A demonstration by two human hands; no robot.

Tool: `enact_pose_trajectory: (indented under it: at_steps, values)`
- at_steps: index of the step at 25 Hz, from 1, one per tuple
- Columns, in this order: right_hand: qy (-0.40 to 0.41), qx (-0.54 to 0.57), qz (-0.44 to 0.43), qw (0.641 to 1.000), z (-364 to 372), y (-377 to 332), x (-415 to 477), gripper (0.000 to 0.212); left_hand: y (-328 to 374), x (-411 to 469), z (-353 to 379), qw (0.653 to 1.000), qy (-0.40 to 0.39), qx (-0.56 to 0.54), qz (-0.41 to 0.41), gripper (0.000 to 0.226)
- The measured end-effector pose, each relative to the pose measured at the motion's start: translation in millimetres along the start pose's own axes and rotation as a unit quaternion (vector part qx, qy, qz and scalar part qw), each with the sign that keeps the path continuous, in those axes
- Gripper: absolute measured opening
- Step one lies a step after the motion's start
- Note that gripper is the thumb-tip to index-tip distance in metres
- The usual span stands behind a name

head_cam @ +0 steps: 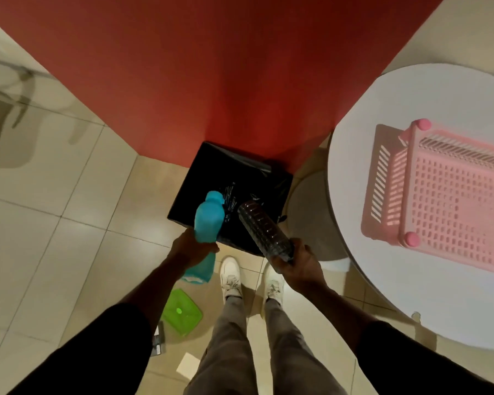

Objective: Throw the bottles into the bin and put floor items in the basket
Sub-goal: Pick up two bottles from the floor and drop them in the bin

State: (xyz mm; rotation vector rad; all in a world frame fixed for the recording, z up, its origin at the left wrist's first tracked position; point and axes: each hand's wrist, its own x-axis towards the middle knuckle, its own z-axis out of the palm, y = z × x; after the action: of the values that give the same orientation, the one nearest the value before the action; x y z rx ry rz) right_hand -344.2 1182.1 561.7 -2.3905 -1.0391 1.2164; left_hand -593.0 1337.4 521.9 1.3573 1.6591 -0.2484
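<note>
My left hand grips a blue bottle around its middle, with its capped top leaning over the near edge of the bin. My right hand holds a clear ribbed plastic bottle by its lower end, the other end pointing over the bin. The bin is square, lined with a black bag, and stands on the floor against the red wall. A pink slotted basket sits on the round white table to the right.
On the tiled floor by my left leg lie a green lid, a white paper square and a small dark object. The red wall rises behind the bin. The table base stands right of the bin.
</note>
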Motion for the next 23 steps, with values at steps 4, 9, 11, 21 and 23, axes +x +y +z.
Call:
enact_pose_trajectory:
  at_steps: [4, 9, 11, 21, 23]
  values:
    - [-0.014, 0.016, 0.038, 0.999, 24.7, -10.4, 57.0, 0.062, 4.9, 31.8, 13.6, 0.999, 0.04, 0.015, 0.015, 0.08]
    - [-0.001, -0.017, 0.036, 0.999, 44.3, -18.2, 119.2, 0.074, 11.8, 73.0, 32.6, 0.997, 0.067, 0.029, -0.002, 0.082]
    - [-0.004, -0.019, 0.047, 0.999, 51.4, -16.6, 144.1, 0.075, 13.2, 93.8, 35.3, 0.996, 0.086, 0.022, -0.011, 0.081]
    - [-0.002, -0.059, 0.014, 0.998, 90.9, 4.5, 192.3, 0.081, 29.7, 163.0, 57.4, 0.996, 0.087, -0.01, 0.014, 0.104]
    - [-0.013, -0.079, 0.002, 0.997, 88.6, 12.0, 178.8, 0.082, 22.6, 145.9, 62.8, 0.992, 0.101, 0.061, 0.048, 0.107]
